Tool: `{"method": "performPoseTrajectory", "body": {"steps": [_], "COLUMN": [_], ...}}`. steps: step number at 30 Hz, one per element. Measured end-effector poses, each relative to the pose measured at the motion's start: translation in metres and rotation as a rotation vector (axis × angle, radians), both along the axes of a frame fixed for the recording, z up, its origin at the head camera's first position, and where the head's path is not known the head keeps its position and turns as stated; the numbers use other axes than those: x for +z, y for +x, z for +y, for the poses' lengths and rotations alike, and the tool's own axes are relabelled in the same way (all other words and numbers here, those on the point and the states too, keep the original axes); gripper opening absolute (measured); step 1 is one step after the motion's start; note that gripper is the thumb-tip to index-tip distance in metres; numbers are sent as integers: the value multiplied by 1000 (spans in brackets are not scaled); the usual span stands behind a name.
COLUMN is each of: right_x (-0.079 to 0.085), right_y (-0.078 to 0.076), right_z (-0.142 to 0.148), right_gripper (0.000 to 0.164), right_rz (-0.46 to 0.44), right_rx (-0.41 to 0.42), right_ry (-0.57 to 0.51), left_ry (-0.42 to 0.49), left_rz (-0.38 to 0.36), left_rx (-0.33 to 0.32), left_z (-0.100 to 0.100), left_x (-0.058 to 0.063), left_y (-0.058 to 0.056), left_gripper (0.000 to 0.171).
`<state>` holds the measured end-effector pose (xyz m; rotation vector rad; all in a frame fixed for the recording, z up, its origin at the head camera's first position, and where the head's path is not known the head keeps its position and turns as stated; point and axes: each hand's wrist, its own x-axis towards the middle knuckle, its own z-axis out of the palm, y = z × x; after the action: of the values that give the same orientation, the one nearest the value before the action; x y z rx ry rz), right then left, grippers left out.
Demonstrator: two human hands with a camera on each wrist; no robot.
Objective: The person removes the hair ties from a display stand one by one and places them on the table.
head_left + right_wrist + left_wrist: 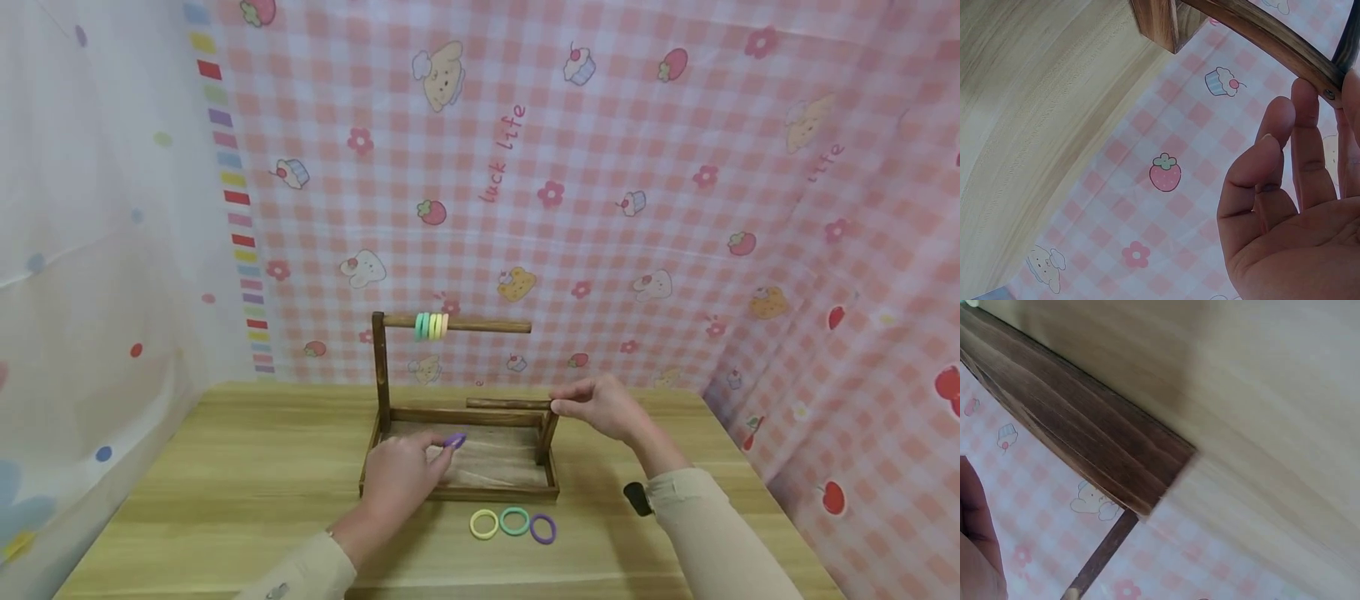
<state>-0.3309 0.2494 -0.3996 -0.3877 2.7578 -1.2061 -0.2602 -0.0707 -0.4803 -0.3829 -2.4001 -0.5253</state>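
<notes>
A dark wooden rack (381, 375) with two bars stands on the table. My left hand (405, 471) pinches a purple ring (454, 440) above the rack's tray base (495, 493). In the left wrist view only part of the left hand (979, 550) shows, and the ring is out of sight. At the right post, my right hand (600, 407) holds the top end of the shorter post (547, 435), where the lower bar (506, 404) joins. The right wrist view shows the fingertips (1305, 94) at the post's screwed end. Several green, yellow and orange rings (432, 326) hang on the upper bar (491, 326).
In front of the rack lie a yellow ring (474, 533), a green ring (514, 533) and a purple ring (553, 530) on the wooden table (247, 483). A pink checked curtain (480, 242) hangs behind, and a white curtain (97, 317) at the left.
</notes>
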Motion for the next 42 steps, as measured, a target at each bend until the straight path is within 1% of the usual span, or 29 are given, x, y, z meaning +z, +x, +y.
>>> {"method": "performPoseTrajectory", "body": {"steps": [3, 5, 7, 10, 13, 17, 19, 25, 30, 34, 37, 42], "right_x": [-1, -2, -2, -3, -3, -2, -2, -3, -2, -3, -3, -3], "right_y": [0, 0, 0, -1, -1, -2, -2, -1, 0, 0, 0, 0], "right_z": [1, 2, 2, 2, 2, 2, 2, 1, 1, 1, 2, 2], "right_gripper": [25, 25, 25, 26, 25, 24, 24, 25, 25, 24, 23, 23], "right_rz": [4, 7, 7, 13, 20, 22, 22, 19, 18, 24, 26, 21], "right_rx": [-1, 0, -2, 1, -1, -1, 0, -6, -6, -1, -2, -5], "right_ry": [-1, -1, 0, 4, 3, 3, 5, 5, 4, 2, -2, -8], "left_ry": [5, 19, 33, 30, 13, -2, -14, -11, 14, 64, 78, 73], "left_rz": [-73, -127, -192, -289, -372, -454, -466, -496, -522, -535, -529, -525], "left_rx": [-44, -81, -118, -169, -189, -162, -155, -181, -161, -160, -154, -138], "left_z": [-5, -9, -13, -18, -21, -20, -19, -13, -12, -11, -10, -4], "left_x": [1, 0, -2, -6, -9, -15, -17, -24, -29, -32, -35, -38], "left_y": [10, 16, 23, 31, 38, 43, 44, 45, 43, 41, 39, 37], "left_gripper": [9, 8, 10, 11, 11, 13, 15, 17, 16, 15, 17, 20]}}
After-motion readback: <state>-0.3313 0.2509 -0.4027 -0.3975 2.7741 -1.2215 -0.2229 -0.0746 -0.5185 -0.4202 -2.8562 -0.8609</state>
